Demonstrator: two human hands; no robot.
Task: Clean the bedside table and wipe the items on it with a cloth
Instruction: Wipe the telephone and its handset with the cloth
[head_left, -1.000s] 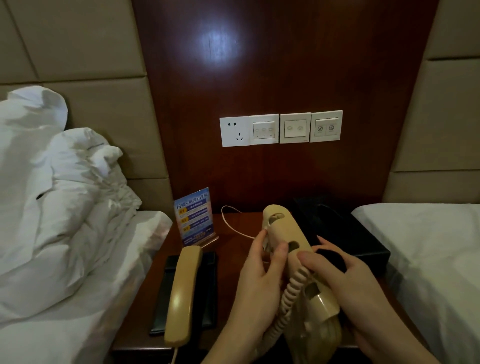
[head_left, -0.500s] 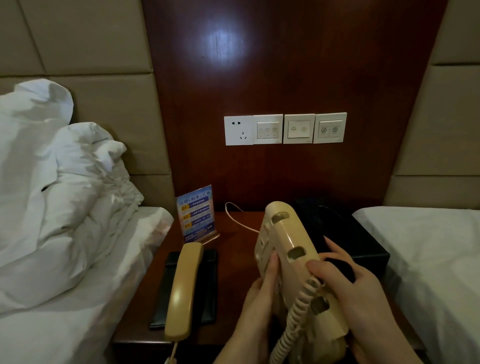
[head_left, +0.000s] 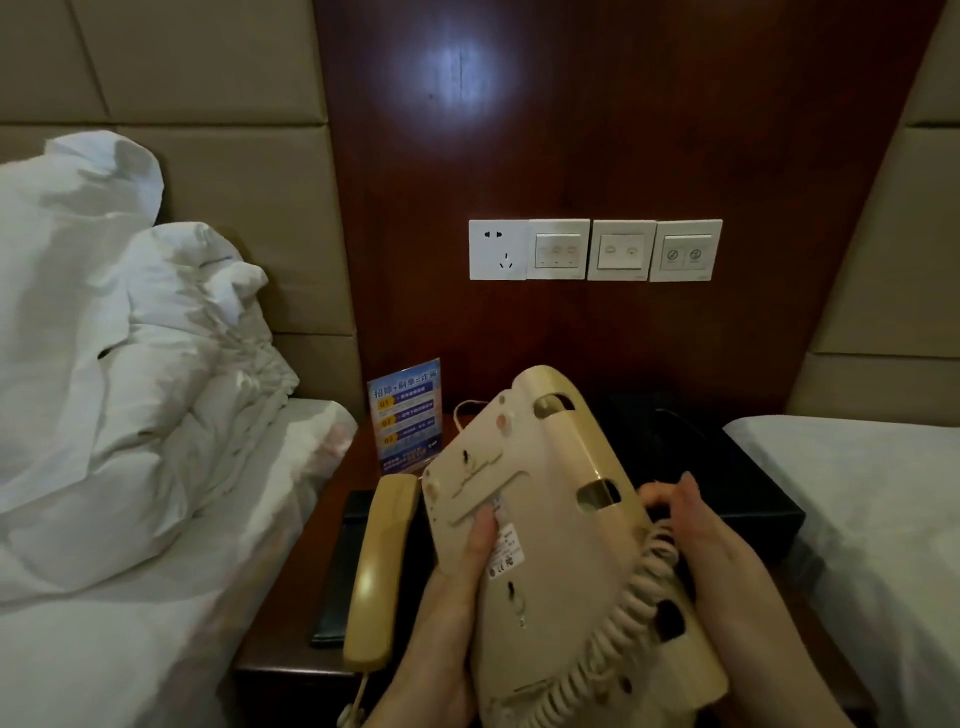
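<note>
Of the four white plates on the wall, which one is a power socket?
The leftmost plate: it has plug holes, while the other three plates carry switch buttons.

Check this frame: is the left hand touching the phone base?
Touching. The head view shows the left hand with its thumb pressed flat on the upturned underside of the phone base, fingers wrapped behind its edge, no gap visible.
</note>
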